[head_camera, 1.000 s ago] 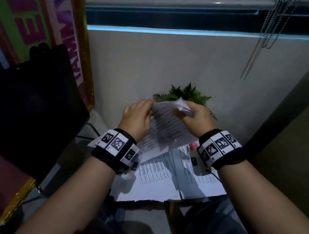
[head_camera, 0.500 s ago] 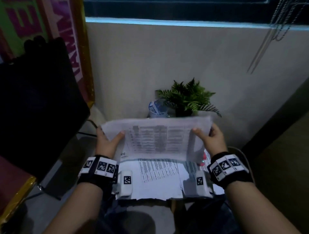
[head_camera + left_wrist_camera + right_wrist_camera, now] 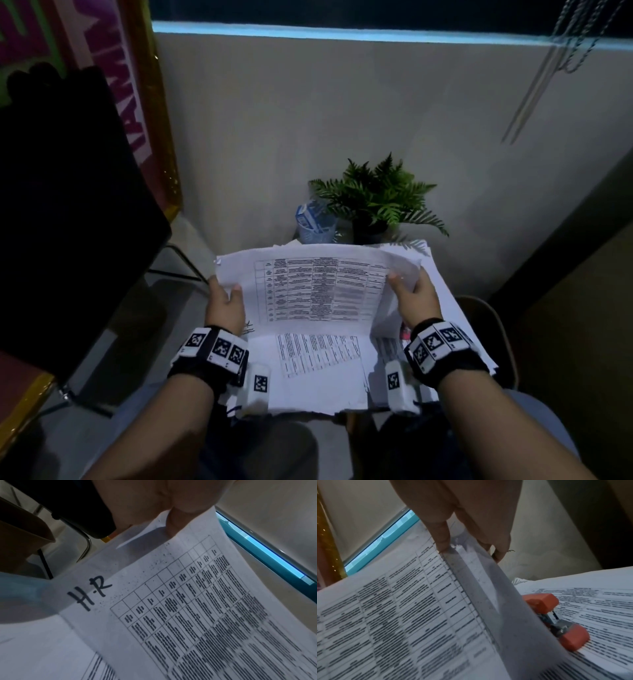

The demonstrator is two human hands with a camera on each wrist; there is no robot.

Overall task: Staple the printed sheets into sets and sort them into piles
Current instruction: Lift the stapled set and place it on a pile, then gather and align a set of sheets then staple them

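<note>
I hold a set of printed sheets (image 3: 315, 291) with a table on it, raised and tilted above the paper piles. My left hand (image 3: 224, 301) pinches its left edge, thumb on top (image 3: 173, 524). My right hand (image 3: 411, 291) pinches its right edge (image 3: 443, 543). The left wrist view shows "H.R" handwritten on the sheets (image 3: 171, 601). Below lies a pile of printed sheets (image 3: 318, 370), and another pile (image 3: 448, 308) lies to the right. An orange stapler (image 3: 556, 622) rests on the right pile, just under the held sheets' edge.
A potted fern (image 3: 373, 198) and a blue mesh cup (image 3: 315, 222) stand at the back against the grey wall. A black chair back (image 3: 68, 222) stands at the left. The papers lie on a small stool (image 3: 493, 329).
The hands came down from near the plant, moved apart, and the sheets went from crumpled between them to spread flat, each hand at one side edge.
</note>
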